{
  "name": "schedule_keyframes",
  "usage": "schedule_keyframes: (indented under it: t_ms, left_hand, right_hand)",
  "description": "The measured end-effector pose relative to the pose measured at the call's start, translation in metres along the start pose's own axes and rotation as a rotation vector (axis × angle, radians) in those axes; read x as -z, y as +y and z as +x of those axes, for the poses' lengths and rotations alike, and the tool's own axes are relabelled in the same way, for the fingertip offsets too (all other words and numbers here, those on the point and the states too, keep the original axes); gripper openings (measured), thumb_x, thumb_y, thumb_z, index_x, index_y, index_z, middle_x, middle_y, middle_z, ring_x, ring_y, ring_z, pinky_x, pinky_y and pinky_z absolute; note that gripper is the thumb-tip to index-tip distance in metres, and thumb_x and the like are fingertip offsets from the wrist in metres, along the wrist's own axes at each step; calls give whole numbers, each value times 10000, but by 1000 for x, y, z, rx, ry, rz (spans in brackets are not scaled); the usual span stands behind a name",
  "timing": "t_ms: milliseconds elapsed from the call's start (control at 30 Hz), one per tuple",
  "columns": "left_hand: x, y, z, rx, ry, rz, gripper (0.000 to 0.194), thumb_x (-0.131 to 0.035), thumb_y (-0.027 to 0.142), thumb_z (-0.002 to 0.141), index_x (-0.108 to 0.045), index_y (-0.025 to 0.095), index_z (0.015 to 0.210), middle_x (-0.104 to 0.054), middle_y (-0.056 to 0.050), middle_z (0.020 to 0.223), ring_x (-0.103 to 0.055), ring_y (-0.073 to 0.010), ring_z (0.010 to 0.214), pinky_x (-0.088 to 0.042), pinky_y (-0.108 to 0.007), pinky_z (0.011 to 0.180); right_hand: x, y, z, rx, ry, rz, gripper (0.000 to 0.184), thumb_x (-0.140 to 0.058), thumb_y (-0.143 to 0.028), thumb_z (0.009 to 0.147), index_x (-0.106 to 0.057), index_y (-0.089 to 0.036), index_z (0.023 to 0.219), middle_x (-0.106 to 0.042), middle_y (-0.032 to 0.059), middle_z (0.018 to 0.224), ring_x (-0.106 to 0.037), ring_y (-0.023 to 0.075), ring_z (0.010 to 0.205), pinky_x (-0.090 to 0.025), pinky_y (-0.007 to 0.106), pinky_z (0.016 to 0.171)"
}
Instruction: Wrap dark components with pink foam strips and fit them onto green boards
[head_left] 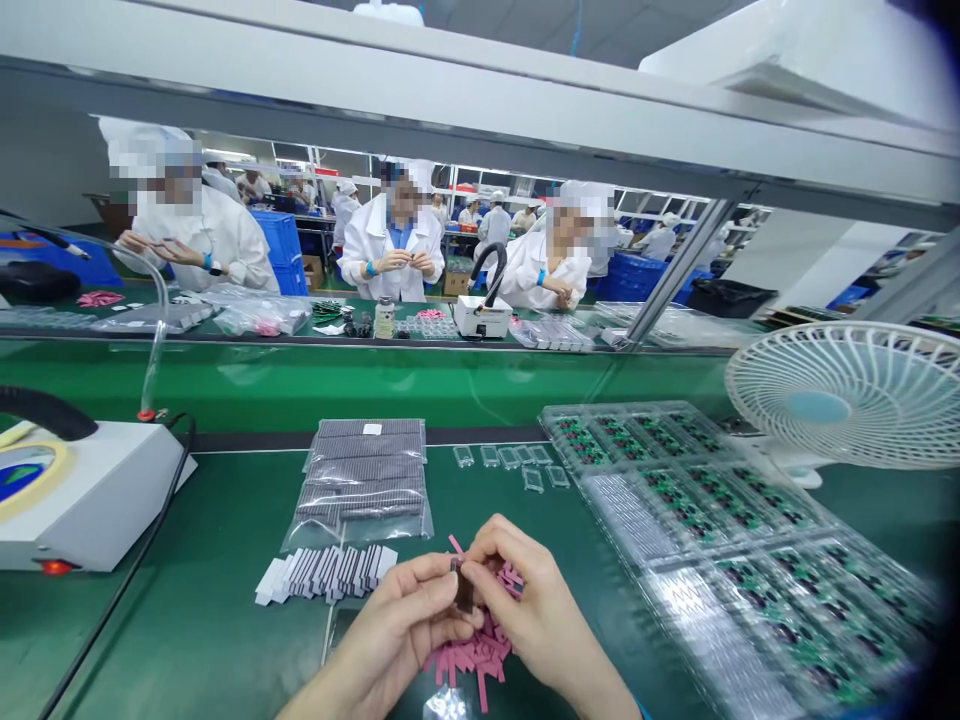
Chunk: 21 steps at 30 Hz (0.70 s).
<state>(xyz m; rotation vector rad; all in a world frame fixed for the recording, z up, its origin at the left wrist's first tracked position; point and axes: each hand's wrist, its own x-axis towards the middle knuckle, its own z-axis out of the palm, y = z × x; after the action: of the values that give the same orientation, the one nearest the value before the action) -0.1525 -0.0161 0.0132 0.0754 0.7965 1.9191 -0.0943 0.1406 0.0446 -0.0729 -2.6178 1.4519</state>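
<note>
In front of me my left hand (409,610) is closed on a small dark rectangular piece (464,592), held upright between thumb and fingers. My right hand (525,595) pinches at the top of that piece. A pink strip (455,544) sticks up by the right fingertips; whether they grip it I cannot make out. Below and behind both hands lies a loose heap of pink strips (480,655), partly covered by them. A fanned row of thin white-and-dark pieces (326,575) rests left of my left hand.
Clear bags of striped grey pieces (364,480) and several small clear frames (532,480) lie behind the hands. Clear trays of green circuit boards (679,500) fill the right. A fan (825,400), a white machine (112,500) and its black cable (142,555) flank the bench; co-workers sit opposite.
</note>
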Motion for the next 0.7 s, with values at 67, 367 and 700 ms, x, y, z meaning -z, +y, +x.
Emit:
schedule_keyframes:
  t_ms: [67, 367, 700]
  left_hand:
    - [0, 3, 0, 1, 9, -14, 176, -671, 195, 845, -690, 66, 963, -645, -98, 858, -642, -117, 763, -543, -203, 751]
    - [32, 50, -12, -189, 271, -128, 185, -606, 176, 894, -665, 73, 1035, -706, -139, 964, -686, -131, 798, -583, -206, 761]
    - [50, 61, -26, -276, 326, -223, 204, -586, 148, 900, -642, 74, 1082, -699, -124, 965, -682, -139, 828, -590, -215, 761]
  right_hand:
    - [0, -1, 5, -76, -20, 84, 203, -568, -263, 913, -580, -111, 778, -556, 12, 818, -517, 37, 713, -413, 148, 667]
    - [-23, 2, 17, -2, -103, -129, 114, -556, -231, 920, -633, -154, 884, -597, 29, 926, -523, 115, 912, -413, 239, 842]
    - [-82, 3, 30, 94, -282, -563, 242, -632, -172, 843, -594, -203, 1079, -579, 47, 1071, -490, 216, 1013, -405, 447, 930]
